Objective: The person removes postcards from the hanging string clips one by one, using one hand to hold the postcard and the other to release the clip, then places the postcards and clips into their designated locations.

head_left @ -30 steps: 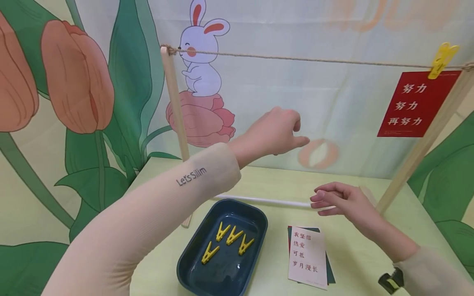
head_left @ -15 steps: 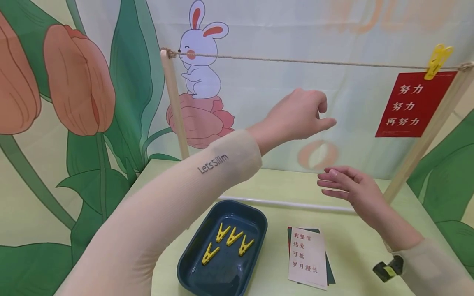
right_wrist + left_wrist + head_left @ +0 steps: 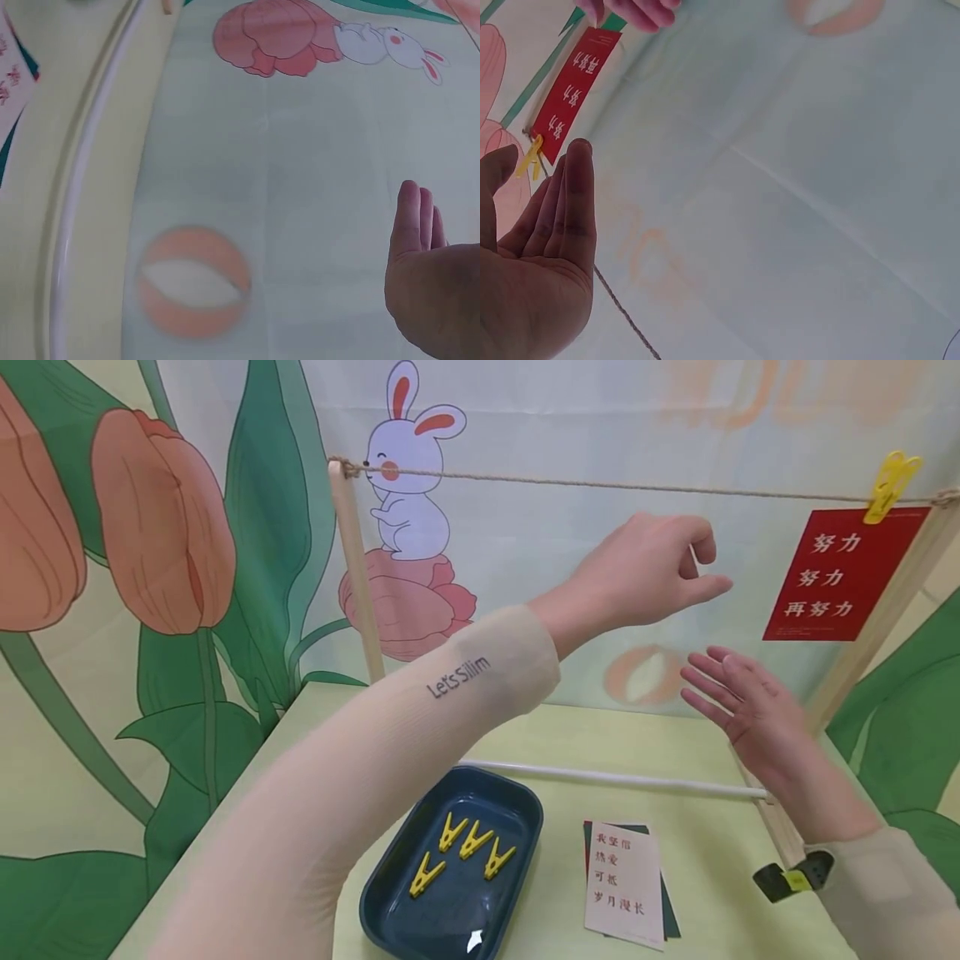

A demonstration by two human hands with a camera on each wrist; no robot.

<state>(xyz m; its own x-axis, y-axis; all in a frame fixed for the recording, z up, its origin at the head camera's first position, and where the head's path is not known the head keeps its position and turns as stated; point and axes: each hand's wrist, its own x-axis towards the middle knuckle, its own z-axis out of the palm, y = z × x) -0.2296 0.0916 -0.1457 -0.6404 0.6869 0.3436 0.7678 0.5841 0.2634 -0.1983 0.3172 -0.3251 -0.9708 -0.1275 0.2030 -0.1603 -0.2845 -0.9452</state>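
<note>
A red card (image 3: 847, 577) with white writing hangs from the twine (image 3: 600, 484) at the right end, held by a yellow clothespin (image 3: 892, 487). In the head view my left hand (image 3: 652, 568) is in the air left of the card, fingers loosely bent and holding nothing. Below the card, my right hand (image 3: 765, 714) is raised with its fingers straight and nothing in them. The left wrist view shows my left hand (image 3: 547, 247) with fingers extended, the card (image 3: 571, 94) beyond it. In the right wrist view, my right hand (image 3: 427, 277) appears at the right edge.
Several yellow clothespins (image 3: 426, 875) lie in a dark blue tray (image 3: 375, 893). To its right is a stack of cards (image 3: 624, 885), a white one on top. A wooden post (image 3: 351, 560) stands at each end of the twine, and a white rod (image 3: 600, 775) runs low between them.
My left hand has moved right and upward toward the hanging card. My right hand has also risen and shifted right, its fingers spreading straighter. Tray and card stack stay put.
</note>
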